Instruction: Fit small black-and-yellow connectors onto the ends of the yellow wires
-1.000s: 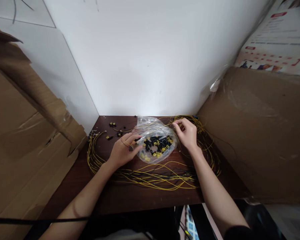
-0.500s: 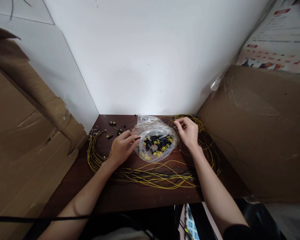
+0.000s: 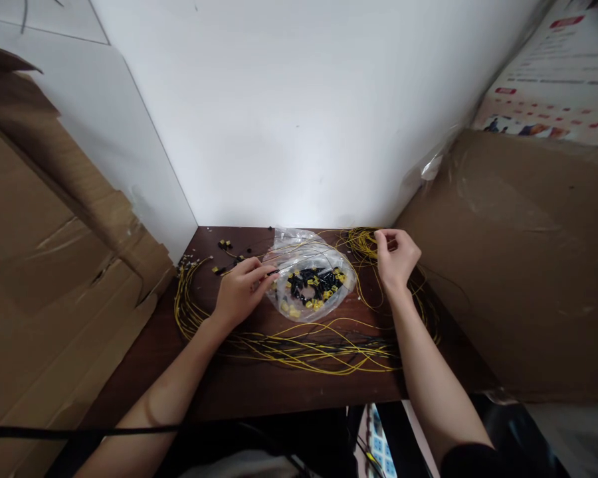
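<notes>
My left hand (image 3: 243,289) pinches a small black piece (image 3: 273,272) at the left edge of a clear plastic bag (image 3: 346,282). Black and yellow small parts (image 3: 313,285) lie in the bag. My right hand (image 3: 397,260) is raised over the right side, its thumb and index finger closed together beside a coil of yellow wires (image 3: 361,244); whatever is between those fingertips is too small to make out. Thin wires run across the bag's upper part between the hands. A long bundle of yellow and black wires (image 3: 319,355) lies in front of the bag.
Several loose black and yellow parts (image 3: 224,245) lie at the back left of the brown table (image 3: 279,398). Cardboard stands on the left (image 3: 44,265) and right (image 3: 528,265), with a white wall (image 3: 289,119) behind. A black cable (image 3: 80,433) crosses the lower left.
My right hand has moved right, away from the bag and past the wire coil, with its fingertips still closed. My left hand has barely moved and keeps its pinch.
</notes>
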Action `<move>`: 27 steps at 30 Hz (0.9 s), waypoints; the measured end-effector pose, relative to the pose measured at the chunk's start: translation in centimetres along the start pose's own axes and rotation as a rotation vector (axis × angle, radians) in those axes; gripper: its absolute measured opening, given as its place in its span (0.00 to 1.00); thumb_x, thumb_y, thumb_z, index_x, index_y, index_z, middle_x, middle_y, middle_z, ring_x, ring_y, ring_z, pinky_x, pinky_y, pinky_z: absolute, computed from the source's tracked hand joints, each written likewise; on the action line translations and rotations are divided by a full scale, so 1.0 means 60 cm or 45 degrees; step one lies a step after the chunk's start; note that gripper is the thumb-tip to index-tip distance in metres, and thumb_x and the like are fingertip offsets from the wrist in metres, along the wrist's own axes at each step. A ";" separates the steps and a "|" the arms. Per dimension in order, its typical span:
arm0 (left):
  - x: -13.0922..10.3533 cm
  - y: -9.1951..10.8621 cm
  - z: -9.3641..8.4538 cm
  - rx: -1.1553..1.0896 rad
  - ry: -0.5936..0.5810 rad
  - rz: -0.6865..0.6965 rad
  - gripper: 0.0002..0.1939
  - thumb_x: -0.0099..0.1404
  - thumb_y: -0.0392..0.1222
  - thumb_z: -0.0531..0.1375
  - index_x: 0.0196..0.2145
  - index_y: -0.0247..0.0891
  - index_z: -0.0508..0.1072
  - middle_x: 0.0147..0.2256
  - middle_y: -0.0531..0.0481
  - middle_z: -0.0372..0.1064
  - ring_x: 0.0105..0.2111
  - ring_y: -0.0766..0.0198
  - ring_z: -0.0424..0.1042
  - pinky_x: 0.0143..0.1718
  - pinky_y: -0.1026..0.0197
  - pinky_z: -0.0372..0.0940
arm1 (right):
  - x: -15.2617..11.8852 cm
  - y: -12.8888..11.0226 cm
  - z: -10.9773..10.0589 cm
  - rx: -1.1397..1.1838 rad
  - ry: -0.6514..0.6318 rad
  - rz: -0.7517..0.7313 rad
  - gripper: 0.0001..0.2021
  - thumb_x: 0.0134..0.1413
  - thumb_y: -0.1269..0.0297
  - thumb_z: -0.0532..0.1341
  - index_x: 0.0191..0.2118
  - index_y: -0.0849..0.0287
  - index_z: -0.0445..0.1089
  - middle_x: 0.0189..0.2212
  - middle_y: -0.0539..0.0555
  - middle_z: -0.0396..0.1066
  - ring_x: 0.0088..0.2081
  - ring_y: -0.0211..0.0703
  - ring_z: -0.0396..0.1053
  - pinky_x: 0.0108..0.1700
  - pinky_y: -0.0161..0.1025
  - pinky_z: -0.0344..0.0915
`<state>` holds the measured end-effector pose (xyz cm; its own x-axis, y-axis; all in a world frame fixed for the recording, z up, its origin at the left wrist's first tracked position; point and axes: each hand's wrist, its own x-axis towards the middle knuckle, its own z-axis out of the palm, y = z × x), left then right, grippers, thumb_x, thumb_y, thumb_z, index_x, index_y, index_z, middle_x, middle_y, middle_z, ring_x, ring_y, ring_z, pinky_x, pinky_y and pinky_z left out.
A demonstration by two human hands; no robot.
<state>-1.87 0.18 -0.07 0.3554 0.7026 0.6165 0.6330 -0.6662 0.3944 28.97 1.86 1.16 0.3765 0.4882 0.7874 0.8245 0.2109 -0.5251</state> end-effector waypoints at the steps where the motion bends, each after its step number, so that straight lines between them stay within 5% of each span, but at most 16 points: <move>1: 0.000 -0.001 0.000 -0.003 0.004 -0.004 0.11 0.62 0.43 0.55 0.38 0.39 0.75 0.30 0.49 0.65 0.27 0.68 0.63 0.28 0.67 0.59 | 0.002 0.006 -0.001 -0.011 0.029 0.025 0.13 0.55 0.57 0.55 0.30 0.62 0.70 0.26 0.53 0.69 0.24 0.37 0.63 0.29 0.35 0.60; 12: 0.002 -0.005 0.003 -0.098 0.054 -0.101 0.11 0.62 0.43 0.55 0.38 0.40 0.75 0.42 0.47 0.69 0.38 0.62 0.69 0.36 0.63 0.65 | 0.012 0.046 0.000 -0.027 0.198 0.270 0.13 0.49 0.57 0.57 0.30 0.63 0.72 0.23 0.54 0.70 0.21 0.38 0.62 0.29 0.37 0.60; 18: 0.000 -0.009 0.002 0.063 0.075 -0.250 0.11 0.61 0.46 0.56 0.37 0.41 0.76 0.39 0.50 0.70 0.22 0.71 0.64 0.27 0.64 0.61 | 0.014 0.048 -0.001 -0.011 0.214 0.304 0.12 0.49 0.59 0.58 0.30 0.64 0.72 0.22 0.54 0.70 0.21 0.38 0.63 0.28 0.37 0.60; 23: 0.005 -0.005 -0.001 0.064 0.183 -0.235 0.10 0.60 0.45 0.57 0.34 0.41 0.76 0.36 0.49 0.71 0.36 0.61 0.67 0.38 0.59 0.63 | 0.014 0.056 0.000 -0.019 0.236 0.297 0.13 0.48 0.58 0.58 0.30 0.64 0.72 0.22 0.54 0.70 0.21 0.38 0.62 0.27 0.37 0.60; 27: 0.012 -0.001 -0.003 -0.290 0.205 -0.239 0.09 0.60 0.43 0.58 0.33 0.39 0.76 0.38 0.48 0.72 0.41 0.60 0.68 0.46 0.55 0.62 | 0.014 0.059 0.000 -0.007 0.241 0.320 0.13 0.48 0.58 0.58 0.30 0.64 0.72 0.21 0.53 0.69 0.20 0.39 0.63 0.27 0.37 0.60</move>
<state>-1.78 0.68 0.50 0.1228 0.7820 0.6111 0.5007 -0.5805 0.6421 32.19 3.04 -0.04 0.6402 0.3579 0.6797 0.6979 0.0987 -0.7093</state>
